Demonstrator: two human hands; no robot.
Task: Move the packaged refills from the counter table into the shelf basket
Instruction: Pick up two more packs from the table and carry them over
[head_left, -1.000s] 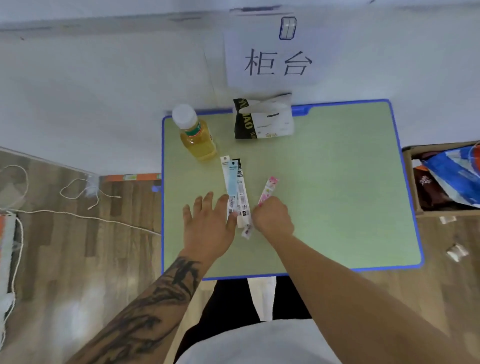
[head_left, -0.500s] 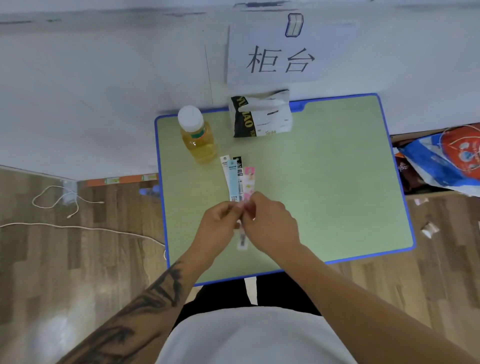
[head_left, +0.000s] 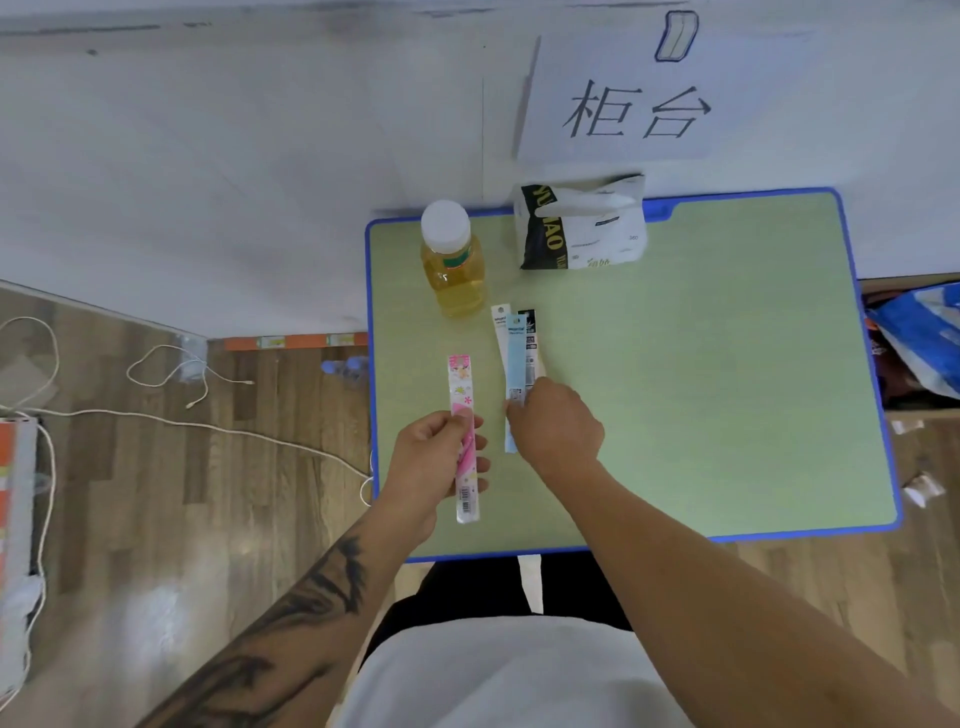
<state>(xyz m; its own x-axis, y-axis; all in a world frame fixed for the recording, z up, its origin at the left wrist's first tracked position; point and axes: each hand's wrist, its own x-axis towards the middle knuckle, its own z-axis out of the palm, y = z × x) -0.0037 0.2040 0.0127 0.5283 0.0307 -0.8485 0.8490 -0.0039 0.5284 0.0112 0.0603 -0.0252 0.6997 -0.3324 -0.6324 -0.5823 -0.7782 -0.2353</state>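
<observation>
My left hand (head_left: 434, 460) grips a long pink refill pack (head_left: 462, 395) near its lower half, lifted off the green counter table (head_left: 701, 395) by the left edge. My right hand (head_left: 556, 428) pinches the lower part of a light blue refill pack (head_left: 515, 358). A white pack (head_left: 501, 325) and a black pack (head_left: 530, 338) lie fanned under and beside the blue one. Whether these two are in the pinch is hidden by the fingers. No shelf basket is in view.
A bottle of yellow drink (head_left: 453, 265) stands close behind the packs. A black and white tissue pack (head_left: 582, 226) lies at the table's back edge under a paper sign (head_left: 623, 104). A box with bags (head_left: 919, 343) is right of the table. Cables (head_left: 171, 374) lie on the floor at left.
The pink pack passed from my right hand into my left, which carried it left and lifted it. My right hand went back onto the other packs.
</observation>
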